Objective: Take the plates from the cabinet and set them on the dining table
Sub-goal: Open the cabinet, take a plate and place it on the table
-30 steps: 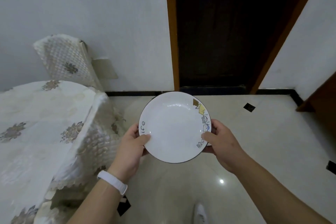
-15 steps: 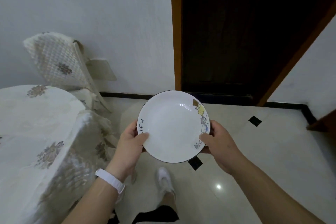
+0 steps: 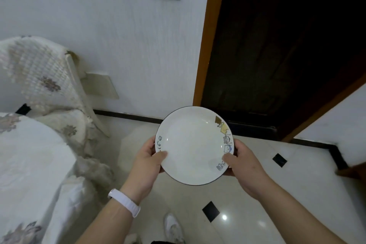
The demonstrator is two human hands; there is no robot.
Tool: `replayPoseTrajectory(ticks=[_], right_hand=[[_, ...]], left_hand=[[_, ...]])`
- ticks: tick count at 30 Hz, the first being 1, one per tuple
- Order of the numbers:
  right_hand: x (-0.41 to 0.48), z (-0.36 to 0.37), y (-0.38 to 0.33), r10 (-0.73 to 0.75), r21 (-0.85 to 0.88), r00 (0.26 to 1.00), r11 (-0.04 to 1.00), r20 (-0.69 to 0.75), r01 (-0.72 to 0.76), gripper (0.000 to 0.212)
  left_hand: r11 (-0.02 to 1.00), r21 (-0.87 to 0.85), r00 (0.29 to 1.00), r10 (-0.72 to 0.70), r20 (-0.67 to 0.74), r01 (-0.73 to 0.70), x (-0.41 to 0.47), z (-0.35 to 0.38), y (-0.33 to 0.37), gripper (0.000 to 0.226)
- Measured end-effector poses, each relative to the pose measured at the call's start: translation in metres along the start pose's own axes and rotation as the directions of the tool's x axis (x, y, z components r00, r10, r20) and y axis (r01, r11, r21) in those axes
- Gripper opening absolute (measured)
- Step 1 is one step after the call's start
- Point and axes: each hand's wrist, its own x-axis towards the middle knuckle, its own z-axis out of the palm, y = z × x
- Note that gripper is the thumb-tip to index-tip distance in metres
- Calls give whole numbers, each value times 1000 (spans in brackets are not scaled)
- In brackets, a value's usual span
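Note:
A white plate with a dark rim and small cartoon figures along its right side is held level in front of me, above the floor. My left hand grips its left edge, thumb on top of the rim. My right hand grips the right edge the same way. The dining table, covered with a cream floral cloth, fills the lower left, to the left of the plate. The cabinet is out of view.
A chair with a matching quilted cover stands at the table's far end against the white wall. A dark doorway with an orange-brown frame lies ahead. The glossy tiled floor has black inlays. My white shoe shows below.
The view has swung right and moved towards the doorway; the table has slid further to the left edge. Both hands keep the same hold on the plate.

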Motion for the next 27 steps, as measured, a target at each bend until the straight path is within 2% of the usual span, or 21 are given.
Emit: replayPoseTrajectory(ticks=[8,16,23,27], right_hand=[[78,55,-49,-42,-21,997,999,57,43,42],[157,107,-81,-57,-52,970,996,236,71,41],[252,161,-115,-41,-63,893,995,448,78,45],[312,182,-156,-30,-77,809,993,588,93,42]], left_hand=[[998,-38,995,46,-91,-50,66,-40,46,45],[992,-98,961,45,-273,-74,108,-79,60,48],[987,-127,868,23,-497,-99,157,-102,78,49],[976,-168,792,9,-610,-140,197,-101,101,51]])
